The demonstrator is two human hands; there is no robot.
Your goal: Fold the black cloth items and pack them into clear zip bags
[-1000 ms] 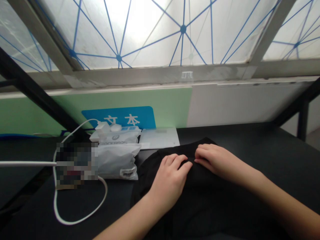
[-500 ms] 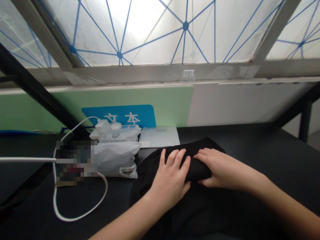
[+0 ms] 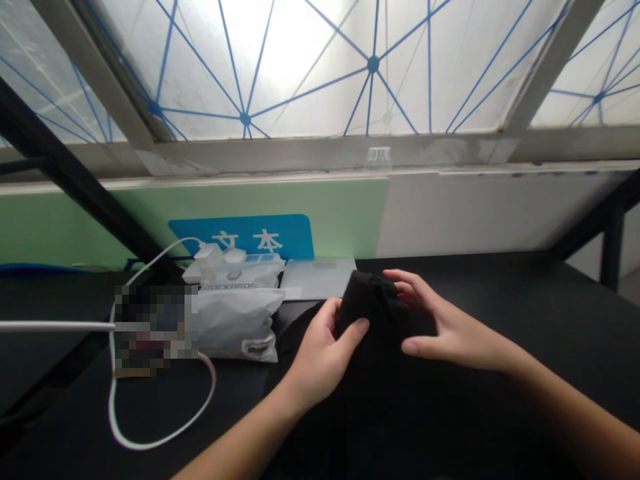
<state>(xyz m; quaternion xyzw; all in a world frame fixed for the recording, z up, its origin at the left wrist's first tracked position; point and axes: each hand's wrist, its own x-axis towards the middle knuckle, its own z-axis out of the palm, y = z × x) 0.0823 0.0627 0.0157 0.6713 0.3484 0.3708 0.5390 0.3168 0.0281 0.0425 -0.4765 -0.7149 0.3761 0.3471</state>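
Black cloth [image 3: 367,303], bunched or rolled at its upper part, rises in front of me. My left hand [image 3: 320,357] grips the left side of this bunch, thumb on the near face and fingers behind. On the other side, my right hand [image 3: 445,327] is open, its thumb and fingers spread apart around the right side of the cloth. Whether its fingertips touch the fabric I cannot tell. More black fabric spreads below on the dark table, and its lower outline blends into the shadow.
Grey plastic packages [image 3: 240,323] lie left of the cloth, with a white charger [image 3: 207,257] on top. A white cable [image 3: 113,413] loops across the black table [image 3: 500,287]. Behind the cloth lies a flat silver-grey item [image 3: 320,277]. Black frame bars [image 3: 75,180] slant at both sides.
My left hand has gone from lying over the cloth to gripping its bunched part, which now stands up. The right hand's fingers have lifted off and spread.
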